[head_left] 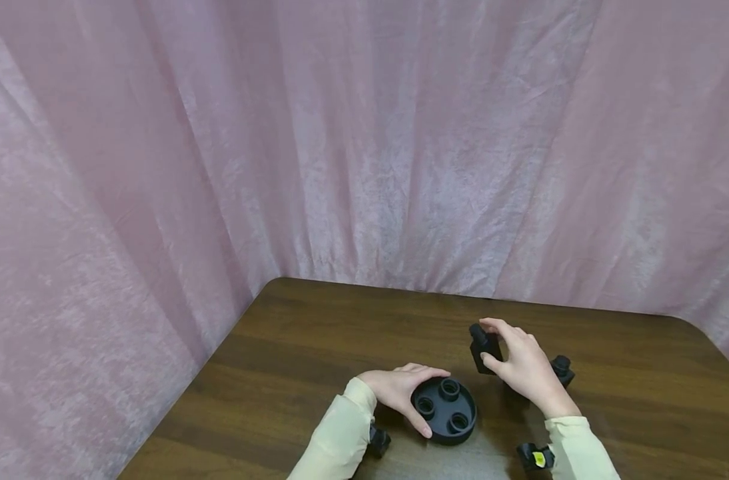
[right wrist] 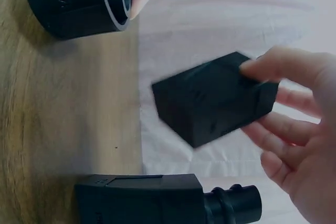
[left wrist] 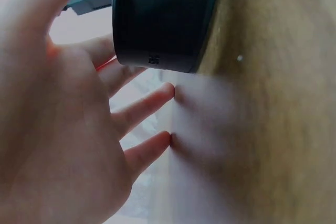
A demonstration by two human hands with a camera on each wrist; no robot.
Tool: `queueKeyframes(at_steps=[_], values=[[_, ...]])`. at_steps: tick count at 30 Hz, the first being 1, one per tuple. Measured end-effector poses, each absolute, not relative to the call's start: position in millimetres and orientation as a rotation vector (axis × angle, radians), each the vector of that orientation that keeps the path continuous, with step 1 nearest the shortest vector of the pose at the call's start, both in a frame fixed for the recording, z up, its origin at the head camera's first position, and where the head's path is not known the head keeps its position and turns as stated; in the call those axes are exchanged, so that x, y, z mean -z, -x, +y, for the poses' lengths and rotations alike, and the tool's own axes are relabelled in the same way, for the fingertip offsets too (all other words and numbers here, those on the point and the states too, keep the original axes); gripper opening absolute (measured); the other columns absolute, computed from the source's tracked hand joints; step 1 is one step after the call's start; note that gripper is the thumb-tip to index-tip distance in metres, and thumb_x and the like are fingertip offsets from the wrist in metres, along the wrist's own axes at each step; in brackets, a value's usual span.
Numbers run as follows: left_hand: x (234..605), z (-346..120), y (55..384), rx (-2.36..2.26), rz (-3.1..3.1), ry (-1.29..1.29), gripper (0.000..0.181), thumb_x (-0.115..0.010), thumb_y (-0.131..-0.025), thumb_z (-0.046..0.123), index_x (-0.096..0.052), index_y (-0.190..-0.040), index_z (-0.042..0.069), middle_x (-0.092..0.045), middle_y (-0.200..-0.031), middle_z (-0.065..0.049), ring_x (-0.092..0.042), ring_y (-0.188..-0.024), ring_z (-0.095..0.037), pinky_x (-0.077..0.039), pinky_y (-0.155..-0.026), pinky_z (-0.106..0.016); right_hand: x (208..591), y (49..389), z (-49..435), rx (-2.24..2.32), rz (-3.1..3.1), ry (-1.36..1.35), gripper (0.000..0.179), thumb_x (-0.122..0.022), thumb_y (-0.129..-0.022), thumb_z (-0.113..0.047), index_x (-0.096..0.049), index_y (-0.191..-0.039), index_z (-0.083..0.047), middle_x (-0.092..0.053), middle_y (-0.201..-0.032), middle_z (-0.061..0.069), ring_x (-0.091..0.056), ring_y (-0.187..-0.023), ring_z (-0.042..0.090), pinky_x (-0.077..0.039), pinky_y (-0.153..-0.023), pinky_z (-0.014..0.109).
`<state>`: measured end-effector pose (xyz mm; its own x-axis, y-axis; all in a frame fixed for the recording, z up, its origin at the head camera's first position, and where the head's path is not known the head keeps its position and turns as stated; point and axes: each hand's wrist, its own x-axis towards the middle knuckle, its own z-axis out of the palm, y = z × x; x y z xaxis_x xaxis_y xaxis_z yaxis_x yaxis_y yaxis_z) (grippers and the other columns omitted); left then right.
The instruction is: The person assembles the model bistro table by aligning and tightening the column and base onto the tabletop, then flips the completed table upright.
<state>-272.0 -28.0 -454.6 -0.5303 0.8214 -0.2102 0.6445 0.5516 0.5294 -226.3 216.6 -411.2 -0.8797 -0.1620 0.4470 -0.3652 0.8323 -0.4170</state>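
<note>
On the table lies a round black tray-like base [head_left: 444, 409] with three ring sockets inside its raised rim. My left hand [head_left: 397, 392] grips its left side, the thumb at the near rim and a finger at the far rim. In the left wrist view the outer fingers rest past the base wall [left wrist: 163, 24]. My right hand [head_left: 523, 367] pinches a black rectangular block [head_left: 484, 353] with a round neck on top. That block [right wrist: 215, 98] is tilted and off the table in the right wrist view, its neck hidden there.
Behind my right hand, a second black block [head_left: 564, 371] with a ridged round neck [right wrist: 233, 204] stands on the brown wooden table [head_left: 340, 327]. A pink curtain [head_left: 364, 147] hangs beyond the far table edge. Both wrists carry black camera mounts [head_left: 534, 457].
</note>
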Motion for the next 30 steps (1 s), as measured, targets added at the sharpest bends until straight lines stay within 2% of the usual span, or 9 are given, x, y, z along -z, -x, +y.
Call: queueKeyframes(at_steps=[4, 8, 11, 15, 19, 24, 27, 30], values=[[455.0, -27.9, 272.8, -0.557, 2.34, -1.19, 0.094, -0.076, -0.062, 0.05, -0.021, -0.137, 0.039, -0.034, -0.136, 0.019, -0.027, -0.126, -0.006, -0.032, -0.099, -0.031, 412.4, 226.2, 217.3, -0.804, -2.616, -0.44, 0.052, -0.067, -0.079, -0.017, -0.044, -0.124, -0.008, -0.056, -0.111, 0.011, -0.052, -0.104, 0.029, -0.038, -0.086, 0.05], [455.8, -27.8, 274.8, -0.557, 2.331, -1.204, 0.094, -0.075, -0.062, 0.05, -0.021, -0.138, 0.038, -0.034, -0.135, 0.019, -0.027, -0.126, -0.006, -0.033, -0.098, -0.03, 414.1, 227.3, 216.5, -0.925, -2.616, -0.502, 0.053, -0.064, -0.081, -0.012, -0.037, -0.127, -0.009, -0.051, -0.116, 0.012, -0.052, -0.107, 0.028, -0.044, -0.085, 0.046], [456.8, -28.5, 275.9, -0.557, 2.325, -1.202, 0.094, -0.075, -0.062, 0.05, -0.02, -0.137, 0.039, -0.033, -0.136, 0.019, -0.027, -0.126, -0.006, -0.033, -0.098, -0.03, 414.5, 228.1, 215.2, -0.979, -2.629, -0.54, 0.056, -0.064, -0.08, -0.009, -0.033, -0.127, -0.012, -0.051, -0.115, 0.013, -0.058, -0.099, 0.027, -0.05, -0.074, 0.037], [458.6, -29.4, 276.2, -0.56, 2.317, -1.189, 0.094, -0.075, -0.062, 0.05, -0.019, -0.137, 0.04, -0.031, -0.137, 0.019, -0.025, -0.128, -0.007, -0.033, -0.099, -0.03, 413.7, 227.0, 213.9, -0.988, -2.644, -0.562, 0.061, -0.066, -0.077, -0.007, -0.032, -0.127, -0.013, -0.054, -0.111, 0.011, -0.062, -0.09, 0.027, -0.05, -0.065, 0.033], [458.6, -29.7, 275.7, -0.572, 2.307, -1.169, 0.094, -0.075, -0.063, 0.05, -0.019, -0.137, 0.041, -0.031, -0.137, 0.019, -0.024, -0.128, -0.007, -0.032, -0.099, -0.03, 412.7, 226.1, 213.4, -0.942, -2.66, -0.581, 0.059, -0.067, -0.076, -0.008, -0.034, -0.126, -0.013, -0.058, -0.107, 0.007, -0.061, -0.089, 0.021, -0.05, -0.071, 0.037], [456.1, -29.5, 275.0, -0.608, 2.289, -1.131, 0.092, -0.076, -0.063, 0.048, -0.02, -0.136, 0.043, -0.03, -0.137, 0.019, -0.023, -0.128, -0.007, -0.031, -0.1, -0.031, 412.8, 226.4, 212.6, -0.867, -2.691, -0.595, 0.043, -0.066, -0.077, -0.011, -0.045, -0.113, -0.017, -0.062, -0.1, -0.002, -0.059, -0.086, 0.013, -0.047, -0.07, 0.033], [454.9, -29.6, 274.7, -0.617, 2.284, -1.124, 0.092, -0.076, -0.063, 0.047, -0.019, -0.136, 0.043, -0.03, -0.138, 0.019, -0.022, -0.128, -0.007, -0.03, -0.1, -0.032, 413.3, 226.5, 212.5, -0.852, -2.699, -0.608, 0.035, -0.065, -0.079, -0.014, -0.049, -0.11, -0.019, -0.061, -0.1, -0.004, -0.057, -0.089, 0.014, -0.046, -0.073, 0.035], [454.6, -30.3, 274.7, -0.613, 2.277, -1.121, 0.093, -0.076, -0.064, 0.047, -0.019, -0.137, 0.043, -0.029, -0.138, 0.02, -0.022, -0.129, -0.007, -0.03, -0.101, -0.032, 414.2, 226.4, 213.1, -0.856, -2.691, -0.635, 0.032, -0.062, -0.084, -0.018, -0.051, -0.113, -0.02, -0.059, -0.108, -0.004, -0.057, -0.098, 0.018, -0.046, -0.079, 0.041]])
